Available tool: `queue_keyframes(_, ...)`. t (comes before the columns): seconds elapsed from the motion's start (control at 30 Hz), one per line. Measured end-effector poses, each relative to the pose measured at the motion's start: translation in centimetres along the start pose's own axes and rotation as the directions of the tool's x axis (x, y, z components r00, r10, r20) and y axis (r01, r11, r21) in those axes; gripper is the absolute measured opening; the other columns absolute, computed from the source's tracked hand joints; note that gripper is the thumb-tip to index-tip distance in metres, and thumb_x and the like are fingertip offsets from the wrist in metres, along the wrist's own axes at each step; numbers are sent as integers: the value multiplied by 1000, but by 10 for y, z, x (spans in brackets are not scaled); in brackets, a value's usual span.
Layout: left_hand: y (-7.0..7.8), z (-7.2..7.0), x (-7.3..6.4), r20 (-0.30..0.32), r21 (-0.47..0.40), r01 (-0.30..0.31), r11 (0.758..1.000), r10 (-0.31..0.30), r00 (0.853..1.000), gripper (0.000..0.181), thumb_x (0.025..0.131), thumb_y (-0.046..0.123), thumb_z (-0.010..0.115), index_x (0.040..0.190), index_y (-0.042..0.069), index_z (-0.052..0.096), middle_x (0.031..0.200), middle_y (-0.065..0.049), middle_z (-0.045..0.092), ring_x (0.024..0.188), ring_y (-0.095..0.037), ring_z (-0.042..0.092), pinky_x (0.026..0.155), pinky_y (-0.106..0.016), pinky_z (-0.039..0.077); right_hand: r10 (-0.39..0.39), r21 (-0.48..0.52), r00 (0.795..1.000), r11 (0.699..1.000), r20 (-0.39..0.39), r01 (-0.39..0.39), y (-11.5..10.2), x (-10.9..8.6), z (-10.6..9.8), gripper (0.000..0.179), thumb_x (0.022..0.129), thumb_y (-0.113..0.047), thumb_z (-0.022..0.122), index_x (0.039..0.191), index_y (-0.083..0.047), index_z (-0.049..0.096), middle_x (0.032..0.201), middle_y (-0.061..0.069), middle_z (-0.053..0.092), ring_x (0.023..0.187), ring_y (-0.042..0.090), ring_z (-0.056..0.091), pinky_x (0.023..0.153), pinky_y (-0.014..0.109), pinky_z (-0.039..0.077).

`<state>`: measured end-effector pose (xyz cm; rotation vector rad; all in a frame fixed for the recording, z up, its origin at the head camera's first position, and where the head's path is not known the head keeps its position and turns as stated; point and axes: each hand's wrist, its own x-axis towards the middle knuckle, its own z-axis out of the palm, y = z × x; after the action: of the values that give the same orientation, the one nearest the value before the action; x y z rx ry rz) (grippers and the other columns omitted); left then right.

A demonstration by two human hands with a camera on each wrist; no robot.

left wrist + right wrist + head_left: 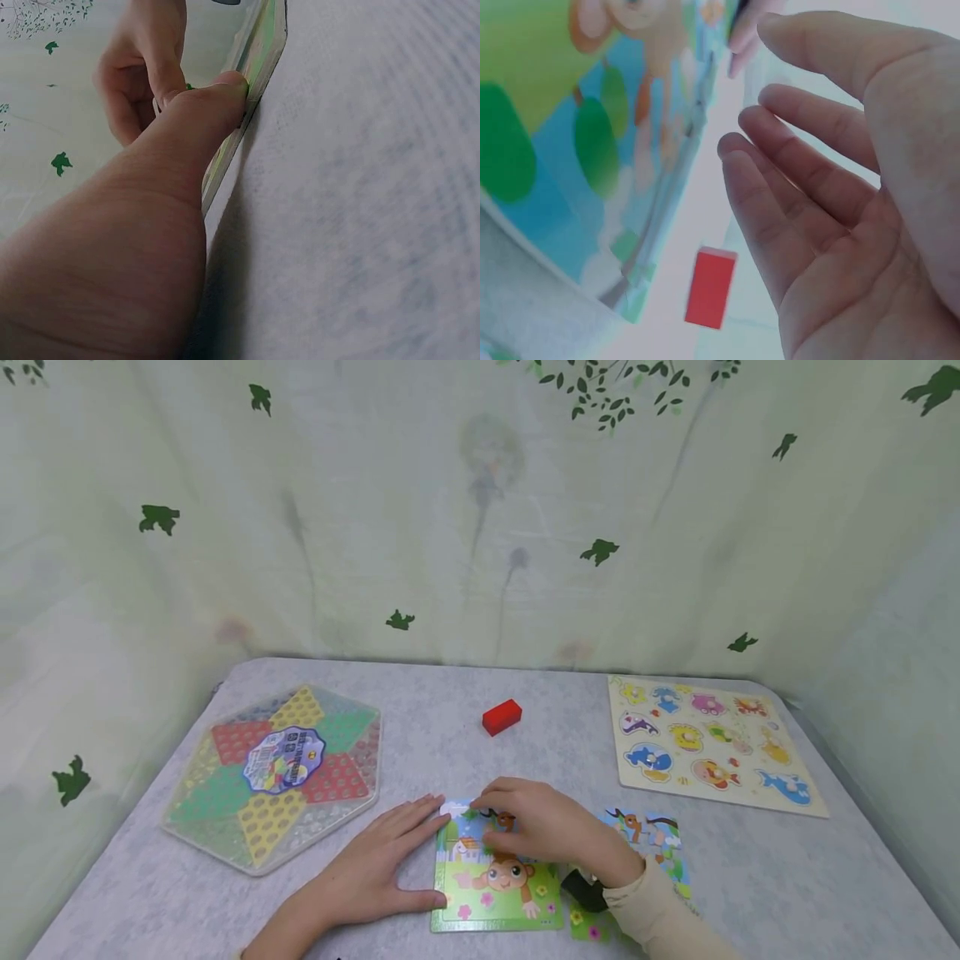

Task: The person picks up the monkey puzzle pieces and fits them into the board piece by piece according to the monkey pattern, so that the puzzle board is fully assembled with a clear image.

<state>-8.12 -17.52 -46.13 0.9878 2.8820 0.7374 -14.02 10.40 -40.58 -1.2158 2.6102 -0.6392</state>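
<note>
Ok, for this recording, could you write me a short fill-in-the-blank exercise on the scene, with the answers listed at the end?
1. The small block on the table is coloured ____.
2. The thumb of the left hand touches a puzzle whose large-faced animal is a ____.
3. In the head view, the animal board lies toward the table's ____ side.
4. The star on the game board has points in red, yellow and ____.

Missing words: red; monkey; right; green.
</note>
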Motion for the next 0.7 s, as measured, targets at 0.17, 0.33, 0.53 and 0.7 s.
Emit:
queue_keyframes(0.17, 0, 0, 1, -10, 16, -12, 1000, 12, 1000, 94, 85, 76, 64, 157, 19, 45, 168, -1, 33, 154, -25, 33, 121, -53, 34, 8, 16, 1000, 1000, -8, -8, 4, -9, -7, 35, 98, -31, 72, 129, -14, 72, 124, -3, 69, 101, 9, 66, 90, 26, 57)
queue_keyframes(0.33, 0, 1, 0, -4, 20, -2, 1000, 2, 1000, 96, 85, 77, 63, 158, 18, 45, 168, 0, 33, 154, -24, 33, 121, -52, 34, 4, 41, 1000, 999, -14, -4, 11, -18, -15, 37, 97, -28, 74, 131, -14, 70, 126, -2, 68, 105, 12, 67, 90, 28, 58)
queue_keyframes(0.53, 1, 1, 0, -2, 31, 4, 1000, -4, 1000, 98, 85, 78, 63, 158, 15, 44, 168, 0, 34, 154, -24, 33, 122, -51, 34, 4, 42, 1000, 999, -17, -3, 23, -26, -28, 39, 95, -28, 77, 131, -14, 70, 129, -4, 67, 113, 15, 66, 95, 33, 58)
queue_keyframes(0.7, 0, 1, 2, -5, 33, -4, 999, 4, 1000, 98, 85, 77, 64, 158, 14, 44, 168, 0, 33, 155, -24, 32, 123, -50, 33, 2, 103, 1000, 995, -12, -1, 33, -34, -39, 42, 95, -30, 76, 133, -14, 69, 130, -1, 68, 111, 18, 67, 95, 39, 58)
